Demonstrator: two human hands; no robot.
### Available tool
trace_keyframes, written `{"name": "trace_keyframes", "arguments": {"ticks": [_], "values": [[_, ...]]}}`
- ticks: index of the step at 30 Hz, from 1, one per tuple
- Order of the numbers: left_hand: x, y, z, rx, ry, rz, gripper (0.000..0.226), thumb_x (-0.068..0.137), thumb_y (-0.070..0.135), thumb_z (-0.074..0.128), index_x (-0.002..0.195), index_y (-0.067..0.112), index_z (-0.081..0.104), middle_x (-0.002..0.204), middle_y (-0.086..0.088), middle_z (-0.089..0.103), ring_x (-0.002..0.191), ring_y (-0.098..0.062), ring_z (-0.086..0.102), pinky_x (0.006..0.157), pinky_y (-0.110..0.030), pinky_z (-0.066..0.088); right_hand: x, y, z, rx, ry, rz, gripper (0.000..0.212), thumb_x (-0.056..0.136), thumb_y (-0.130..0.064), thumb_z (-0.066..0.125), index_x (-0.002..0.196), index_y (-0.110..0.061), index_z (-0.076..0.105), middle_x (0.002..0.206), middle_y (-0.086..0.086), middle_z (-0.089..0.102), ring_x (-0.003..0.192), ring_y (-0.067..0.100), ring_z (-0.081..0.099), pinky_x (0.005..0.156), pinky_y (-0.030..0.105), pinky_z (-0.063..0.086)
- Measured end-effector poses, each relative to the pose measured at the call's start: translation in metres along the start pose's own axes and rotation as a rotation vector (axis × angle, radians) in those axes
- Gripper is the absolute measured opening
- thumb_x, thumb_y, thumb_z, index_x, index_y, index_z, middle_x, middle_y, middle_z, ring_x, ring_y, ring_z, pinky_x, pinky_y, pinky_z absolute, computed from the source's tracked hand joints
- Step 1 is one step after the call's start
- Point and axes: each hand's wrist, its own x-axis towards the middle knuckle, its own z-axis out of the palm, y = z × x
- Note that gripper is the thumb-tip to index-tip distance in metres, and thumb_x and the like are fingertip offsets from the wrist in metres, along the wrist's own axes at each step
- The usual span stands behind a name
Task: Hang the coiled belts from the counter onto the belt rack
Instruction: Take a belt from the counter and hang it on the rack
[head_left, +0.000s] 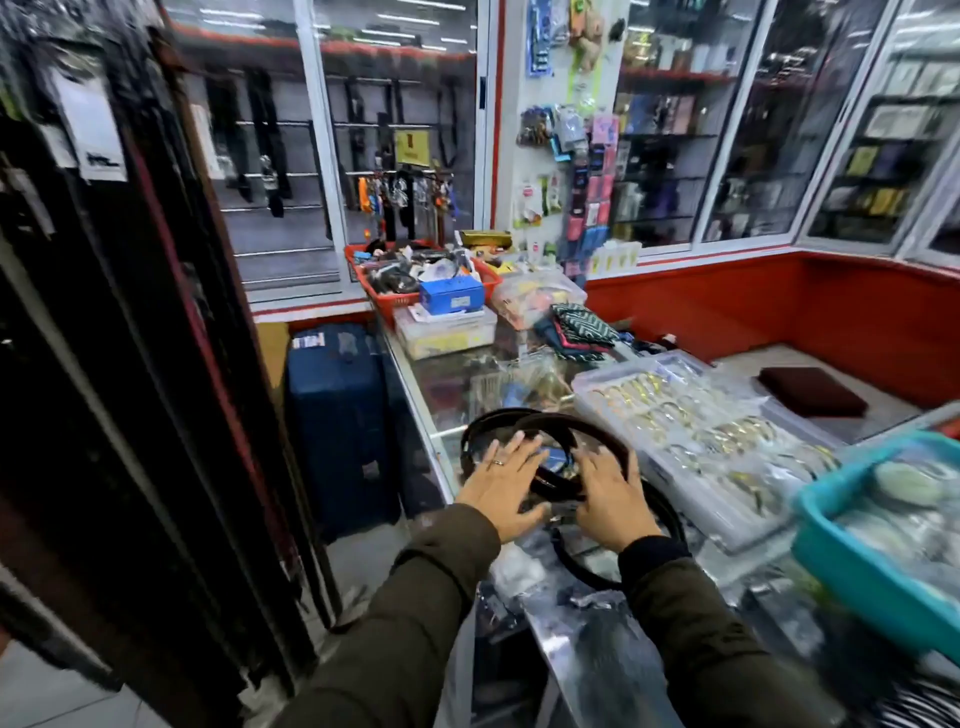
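Dark coiled belts (558, 426) lie in loose loops on the glass counter (441, 395) near its left edge. My left hand (506, 480) rests flat on the left side of the coils, fingers spread, a ring on one finger. My right hand (610, 499) lies on the right side of the same coils, fingers apart. Another dark belt loop (670, 512) curves below my right wrist. The belt rack (130, 338), full of hanging dark belts, stands close on my left.
Clear boxes of gold bangles (691, 415) sit right of the belts, a teal basket (852, 556) at the right edge. A red basket (395, 301) and boxes crowd the counter's far end. A blue suitcase (337, 421) stands on the floor between rack and counter.
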Motion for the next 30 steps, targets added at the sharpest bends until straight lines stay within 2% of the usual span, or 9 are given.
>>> {"name": "trace_keyframes", "arguments": {"ticks": [3, 6, 8, 11, 17, 22, 24, 27, 30], "values": [[0.013, 0.009, 0.005, 0.053, -0.201, -0.002, 0.081, 0.100, 0.057, 0.042, 0.161, 0.015, 0.010, 0.170, -0.003, 0.010, 0.158, -0.023, 0.001, 0.127, -0.048, 0.000, 0.001, 0.010, -0.001, 0.002, -0.151, -0.017, 0.067, 0.089, -0.015, 0.052, 0.153, -0.014, 0.031, 0.153, 0.008, 0.047, 0.148, 0.024, 0.037, 0.125, 0.059, -0.006], [0.021, 0.019, 0.005, 0.019, -0.192, -0.030, 0.070, 0.100, 0.047, 0.050, 0.156, 0.012, 0.028, 0.161, -0.011, 0.034, 0.151, -0.028, 0.026, 0.126, -0.045, 0.012, 0.000, 0.013, 0.002, 0.097, -0.191, -0.041, 0.066, 0.089, -0.021, 0.060, 0.151, -0.024, 0.037, 0.142, 0.002, 0.062, 0.138, 0.023, 0.051, 0.127, 0.054, 0.000], [0.025, 0.022, 0.003, 0.027, -0.118, -0.054, 0.054, 0.099, 0.037, 0.056, 0.145, 0.011, 0.045, 0.144, -0.013, 0.051, 0.135, -0.032, 0.046, 0.117, -0.042, 0.031, 0.002, 0.016, 0.006, 0.156, -0.143, -0.058, 0.059, 0.089, -0.027, 0.066, 0.145, -0.031, 0.046, 0.135, 0.000, 0.068, 0.131, 0.024, 0.058, 0.123, 0.050, 0.024], [0.030, 0.024, 0.003, 0.037, -0.059, -0.085, 0.038, 0.097, 0.027, 0.059, 0.132, 0.011, 0.056, 0.132, -0.013, 0.060, 0.122, -0.034, 0.055, 0.103, -0.043, 0.044, 0.000, 0.018, 0.006, 0.253, -0.084, -0.029, 0.052, 0.088, -0.032, 0.070, 0.137, -0.038, 0.055, 0.128, -0.002, 0.071, 0.121, 0.024, 0.065, 0.098, 0.041, 0.052], [0.032, 0.030, 0.003, 0.050, 0.016, -0.087, 0.032, 0.100, 0.022, 0.054, 0.128, 0.009, 0.058, 0.129, -0.012, 0.061, 0.121, -0.033, 0.055, 0.099, -0.045, 0.047, -0.007, 0.017, -0.009, 0.168, 0.037, -0.052, 0.045, 0.089, -0.043, 0.068, 0.133, -0.039, 0.062, 0.124, -0.005, 0.073, 0.118, 0.020, 0.067, 0.088, 0.038, 0.056], [0.020, 0.021, -0.003, 0.134, 0.311, 0.035, 0.025, 0.093, 0.024, 0.064, 0.113, 0.009, 0.068, 0.108, -0.010, 0.071, 0.101, -0.031, 0.066, 0.088, -0.039, 0.052, -0.008, 0.008, -0.029, 0.124, 0.122, -0.096, 0.042, 0.091, -0.043, 0.066, 0.132, -0.038, 0.063, 0.117, -0.002, 0.076, 0.113, 0.022, 0.069, 0.084, 0.036, 0.056], [0.012, 0.012, -0.010, 0.147, 0.408, 0.066, 0.023, 0.092, 0.024, 0.064, 0.110, 0.011, 0.069, 0.105, -0.007, 0.072, 0.099, -0.029, 0.068, 0.093, -0.038, 0.052, -0.006, -0.004, -0.040, 0.112, 0.146, -0.128, 0.043, 0.090, -0.042, 0.067, 0.133, -0.038, 0.062, 0.116, 0.001, 0.077, 0.112, 0.024, 0.070, 0.082, 0.037, 0.056], [-0.010, -0.006, -0.026, 0.088, 0.514, 0.040, 0.025, 0.096, 0.022, 0.060, 0.117, 0.011, 0.066, 0.113, -0.008, 0.069, 0.110, -0.027, 0.064, 0.109, -0.042, 0.046, -0.003, -0.031, -0.057, 0.140, 0.178, -0.221, 0.044, 0.090, -0.041, 0.068, 0.133, -0.035, 0.063, 0.116, 0.002, 0.077, 0.110, 0.025, 0.070, 0.081, 0.038, 0.056], [-0.042, -0.028, -0.044, 0.050, 0.661, -0.018, 0.027, 0.096, 0.018, 0.060, 0.123, 0.012, 0.064, 0.121, -0.009, 0.065, 0.120, -0.029, 0.059, 0.114, -0.046, 0.041, 0.003, -0.067, -0.070, 0.223, 0.191, -0.322, 0.044, 0.089, -0.040, 0.070, 0.132, -0.032, 0.065, 0.118, 0.000, 0.077, 0.113, 0.024, 0.069, 0.084, 0.037, 0.055]]}}
